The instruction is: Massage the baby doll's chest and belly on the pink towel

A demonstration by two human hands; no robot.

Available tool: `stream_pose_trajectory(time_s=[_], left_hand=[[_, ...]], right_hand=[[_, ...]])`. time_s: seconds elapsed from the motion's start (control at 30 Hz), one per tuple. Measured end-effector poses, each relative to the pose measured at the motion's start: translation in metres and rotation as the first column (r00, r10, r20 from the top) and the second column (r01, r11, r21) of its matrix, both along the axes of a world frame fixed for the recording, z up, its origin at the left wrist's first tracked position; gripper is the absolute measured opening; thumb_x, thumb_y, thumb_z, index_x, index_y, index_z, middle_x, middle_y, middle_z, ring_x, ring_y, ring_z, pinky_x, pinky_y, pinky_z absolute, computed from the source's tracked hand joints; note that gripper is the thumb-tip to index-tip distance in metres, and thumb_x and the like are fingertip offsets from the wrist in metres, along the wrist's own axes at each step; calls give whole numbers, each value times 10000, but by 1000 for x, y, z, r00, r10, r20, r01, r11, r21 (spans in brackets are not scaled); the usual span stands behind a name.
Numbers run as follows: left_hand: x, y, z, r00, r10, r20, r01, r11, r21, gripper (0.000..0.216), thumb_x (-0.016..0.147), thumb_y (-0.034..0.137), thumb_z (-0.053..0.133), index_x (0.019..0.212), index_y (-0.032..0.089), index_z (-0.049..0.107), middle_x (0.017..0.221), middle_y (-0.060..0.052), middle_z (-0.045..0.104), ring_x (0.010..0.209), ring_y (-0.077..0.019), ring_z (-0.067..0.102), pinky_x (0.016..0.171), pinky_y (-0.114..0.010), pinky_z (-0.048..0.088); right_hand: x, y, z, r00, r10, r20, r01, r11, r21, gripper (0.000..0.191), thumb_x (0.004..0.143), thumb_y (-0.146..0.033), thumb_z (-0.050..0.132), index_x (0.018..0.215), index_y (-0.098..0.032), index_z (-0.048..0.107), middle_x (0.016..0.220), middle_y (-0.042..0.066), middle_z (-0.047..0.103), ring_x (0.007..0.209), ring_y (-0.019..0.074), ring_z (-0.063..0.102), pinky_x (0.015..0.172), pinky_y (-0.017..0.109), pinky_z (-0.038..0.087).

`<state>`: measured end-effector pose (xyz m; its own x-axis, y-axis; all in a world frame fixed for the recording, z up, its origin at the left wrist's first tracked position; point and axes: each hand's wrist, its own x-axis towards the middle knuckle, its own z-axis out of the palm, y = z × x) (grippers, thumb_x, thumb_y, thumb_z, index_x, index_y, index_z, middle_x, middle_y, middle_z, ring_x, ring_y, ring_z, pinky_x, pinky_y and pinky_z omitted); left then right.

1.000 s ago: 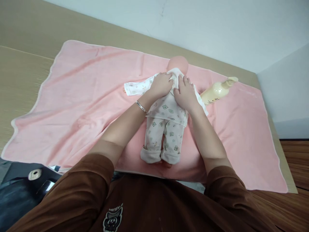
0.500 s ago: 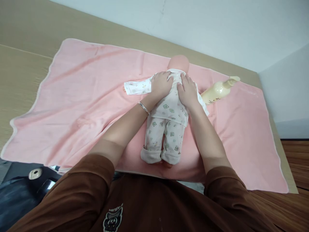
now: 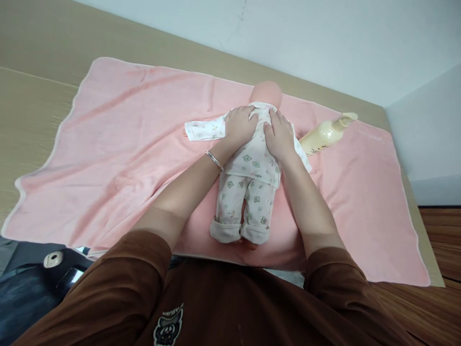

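Observation:
A baby doll (image 3: pixel 254 158) in a white patterned top and trousers with rolled cuffs lies face down on a pink blanket (image 3: pixel 108 134). Its bald head points away from me and its feet towards me. My left hand (image 3: pixel 240 127) rests on the doll's left-side shoulder and upper back, fingers stretched over the cloth. On the other shoulder lies my right hand (image 3: pixel 280 134), open, with its thumb towards the spine. One sleeved arm of the doll stretches out to the left; the other shows partly beside my right wrist.
A cream pump bottle (image 3: pixel 324 137) lies on the blanket, right of the doll. The blanket covers much of a wooden table (image 3: pixel 39 57) set against a white wall (image 3: pixel 306 43). Dark items, including a black bag-like thing (image 3: pixel 25 293), sit below the table at lower left.

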<state>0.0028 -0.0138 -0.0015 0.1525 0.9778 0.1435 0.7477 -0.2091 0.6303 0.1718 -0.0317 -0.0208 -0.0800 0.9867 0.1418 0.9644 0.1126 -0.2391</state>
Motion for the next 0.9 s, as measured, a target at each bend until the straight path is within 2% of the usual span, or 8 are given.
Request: stream_pose_trajectory(time_s=[0.2,0.33,0.47,0.6,0.73,0.9], left_hand=[[1,0,-1,999,6,-51,-6,1000,-4,503,1092,305,358,1443,252,714,1552,-88,732,1449,-288,648,1295,-438,451],[-1,1,1,995,-35,-91,34,999,-7,514,1113,313,336,1504,251,665,1585,-103,702,1495,-303,620,1336,-498,431],[-5,-10,16,971,-164,-174,152,985,-78,570,1110,302,362,1637,171,536,1718,-163,563,1619,-354,500,1396,-578,360],[-7,-26,32,936,-256,-243,231,965,-126,638,1101,247,370,1718,94,410,1808,-203,427,1717,-403,349,1427,-617,301],[-6,-32,36,936,-252,-245,231,966,-112,608,1098,215,362,1690,107,453,1772,-199,478,1702,-384,377,1417,-578,338],[-6,-25,32,941,-259,-220,241,965,-102,543,1064,182,391,1564,82,577,1680,-217,569,1626,-378,478,1370,-546,410]], right_hand=[[0,-1,0,1000,2,-6,-2,1000,1,686,1144,-494,243,1746,-193,379,1853,166,366,1723,382,357,1383,683,321],[-2,-2,3,1000,2,-24,-2,1000,0,676,1142,-480,264,1748,-205,377,1853,158,368,1732,377,345,1385,687,317],[0,-1,4,999,-1,-47,0,1000,-28,683,1123,-444,314,1750,-182,375,1854,170,361,1738,378,334,1391,688,310],[4,2,2,996,-4,-84,1,1000,-31,673,1120,-461,328,1751,-230,378,1855,133,371,1741,364,329,1393,691,312],[3,3,1,993,-51,-108,47,998,-36,672,1111,-452,336,1743,-232,394,1842,131,396,1734,368,341,1390,706,311],[3,2,6,991,-37,-127,30,998,-52,681,1090,-445,372,1737,-234,394,1850,129,383,1730,371,353,1388,722,308]])
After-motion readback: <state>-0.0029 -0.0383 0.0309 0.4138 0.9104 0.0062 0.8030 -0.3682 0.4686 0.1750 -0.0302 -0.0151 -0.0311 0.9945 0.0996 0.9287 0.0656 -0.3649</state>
